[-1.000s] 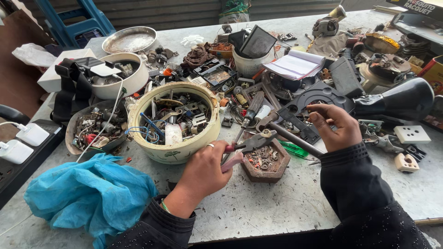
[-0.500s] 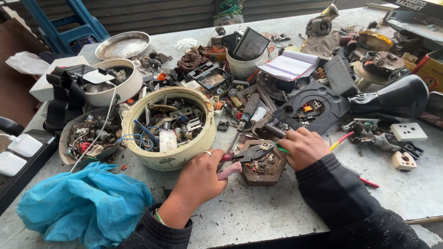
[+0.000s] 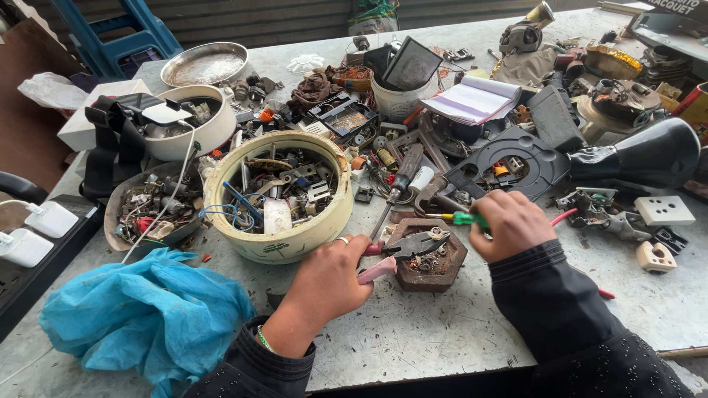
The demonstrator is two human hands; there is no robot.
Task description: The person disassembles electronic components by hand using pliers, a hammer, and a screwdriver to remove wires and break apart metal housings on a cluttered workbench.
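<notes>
Left hand (image 3: 328, 284) fingers wrapped round pink pliers (image 3: 402, 250), over brown tray (image 3: 428, 258) on counter (image 3: 413, 339). Right hand (image 3: 509, 225) fingers pinch green screwdriver (image 3: 461, 218). Part-gripping step, likely; next needs steady pliers.

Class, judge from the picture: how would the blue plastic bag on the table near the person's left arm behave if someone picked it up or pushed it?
The blue plastic bag lies crumpled in soft folds, so it would probably sag and lose its shape when lifted. It looks thin, so likely light. Pushed, it would probably bunch up or slide rather than roll.
</notes>
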